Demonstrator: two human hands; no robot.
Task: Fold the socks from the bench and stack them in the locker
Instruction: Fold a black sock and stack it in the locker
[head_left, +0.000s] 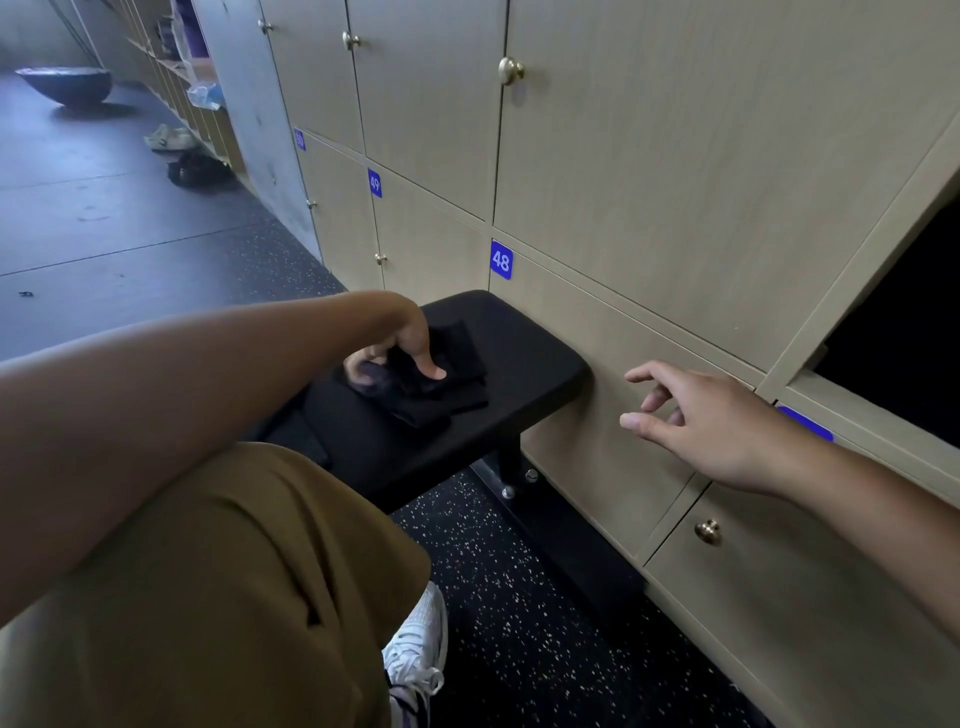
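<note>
one hand (410, 343) on socks (441, 379), bench (530, 358) edge

Bench (524, 364): black padded top on a dark post bolted to the speckled floor (519, 597), far end just beside the locker fronts. On it, toward 9 o'clock: black socks (457, 384), folded, stacked.

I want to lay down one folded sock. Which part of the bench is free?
The bench is bare at its right end, between the black socks and locker 48. It is crowded where the left hand grips the socks.
</note>
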